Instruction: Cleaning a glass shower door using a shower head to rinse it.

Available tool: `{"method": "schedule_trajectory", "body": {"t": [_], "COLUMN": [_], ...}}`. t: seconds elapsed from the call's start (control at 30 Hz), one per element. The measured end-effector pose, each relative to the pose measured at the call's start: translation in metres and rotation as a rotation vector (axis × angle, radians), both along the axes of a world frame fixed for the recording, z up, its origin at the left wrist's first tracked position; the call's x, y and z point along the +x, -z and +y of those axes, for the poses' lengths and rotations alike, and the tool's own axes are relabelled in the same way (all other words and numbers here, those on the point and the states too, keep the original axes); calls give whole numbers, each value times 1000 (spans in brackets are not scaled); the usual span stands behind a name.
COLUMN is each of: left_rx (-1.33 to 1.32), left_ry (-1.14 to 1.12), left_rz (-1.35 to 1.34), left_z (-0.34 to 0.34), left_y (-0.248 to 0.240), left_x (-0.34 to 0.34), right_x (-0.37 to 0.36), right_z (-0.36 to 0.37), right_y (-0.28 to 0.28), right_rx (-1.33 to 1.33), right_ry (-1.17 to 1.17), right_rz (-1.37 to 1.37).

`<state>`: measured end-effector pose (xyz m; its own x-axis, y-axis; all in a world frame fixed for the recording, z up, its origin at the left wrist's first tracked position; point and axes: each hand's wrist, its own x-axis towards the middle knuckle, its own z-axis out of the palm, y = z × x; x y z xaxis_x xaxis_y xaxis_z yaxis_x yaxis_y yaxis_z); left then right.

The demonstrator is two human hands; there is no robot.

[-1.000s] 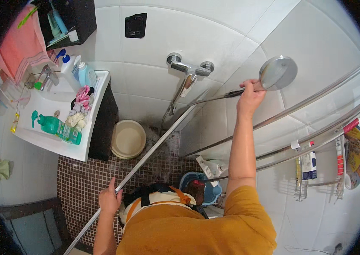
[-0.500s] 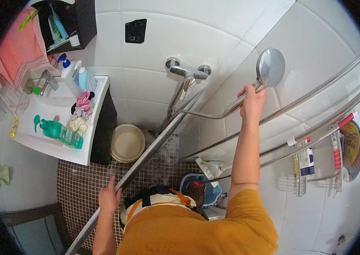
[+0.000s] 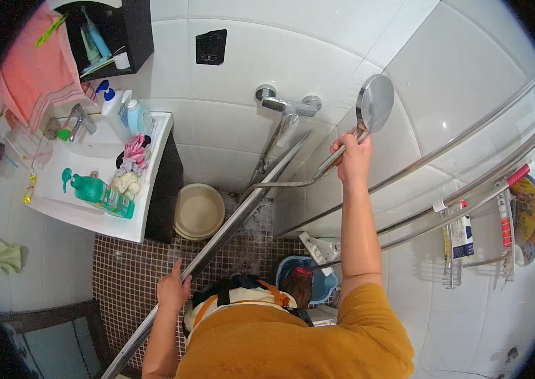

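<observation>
My right hand (image 3: 354, 158) is closed around the handle of a chrome shower head (image 3: 375, 104), raised in front of the tiled wall at the right. Faint water streaks show above it. Its metal hose (image 3: 283, 185) runs left from the handle toward the shower mixer tap (image 3: 289, 107) on the wall. Lower left, my left hand (image 3: 172, 289) grips the long metal rail (image 3: 226, 230) of a shower screen, which slants across the view. Its index finger points up along the rail; its other fingers are partly hidden.
A white sink (image 3: 46, 202) with a green pump bottle (image 3: 100, 192) stands left, beside a cream bucket (image 3: 199, 211). A blue basin (image 3: 324, 284) sits on the brown mosaic floor (image 3: 122, 271), wet near the wall. Curved rails (image 3: 469, 136) and wire racks (image 3: 453, 259) line the right.
The shower head and my right hand have moved left and slightly down, and the head has tilted. The whole view has shifted a little; my left hand stays at the rail.
</observation>
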<state>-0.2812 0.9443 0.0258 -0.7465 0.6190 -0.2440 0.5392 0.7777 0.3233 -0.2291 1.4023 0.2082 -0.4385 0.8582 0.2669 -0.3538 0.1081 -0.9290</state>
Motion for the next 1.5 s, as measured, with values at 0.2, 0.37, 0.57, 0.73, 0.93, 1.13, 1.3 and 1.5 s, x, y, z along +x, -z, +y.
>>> {"method": "schedule_trajectory", "body": {"t": [0.2, 0.37, 0.57, 0.73, 0.93, 1.13, 1.3, 1.5], "left_rx": [89, 95, 83, 58, 105, 136, 147, 117], "left_ry": [30, 13, 58, 44, 64, 52, 44, 36], "left_rz": [66, 24, 42, -12, 45, 15, 0, 19], "left_z": [-4, -9, -5, -3, -5, -6, -4, -4], "left_y": [13, 22, 17, 12, 10, 16, 9, 7], "left_x": [0, 0, 0, -3, -6, -5, -5, -6], "right_x": [6, 50, 100, 112, 78, 73, 69, 55], "right_z": [-14, -39, -108, -112, -79, -75, -67, -45], "right_y": [10, 43, 75, 79, 48, 69, 73, 64], "right_rx": [163, 138, 52, -19, 245, 171, 122, 152], "right_ry": [-67, 176, 447, 366, 379, 452, 482, 423], "right_rz": [-231, -183, -92, 9, -61, -61, -79, -41]}}
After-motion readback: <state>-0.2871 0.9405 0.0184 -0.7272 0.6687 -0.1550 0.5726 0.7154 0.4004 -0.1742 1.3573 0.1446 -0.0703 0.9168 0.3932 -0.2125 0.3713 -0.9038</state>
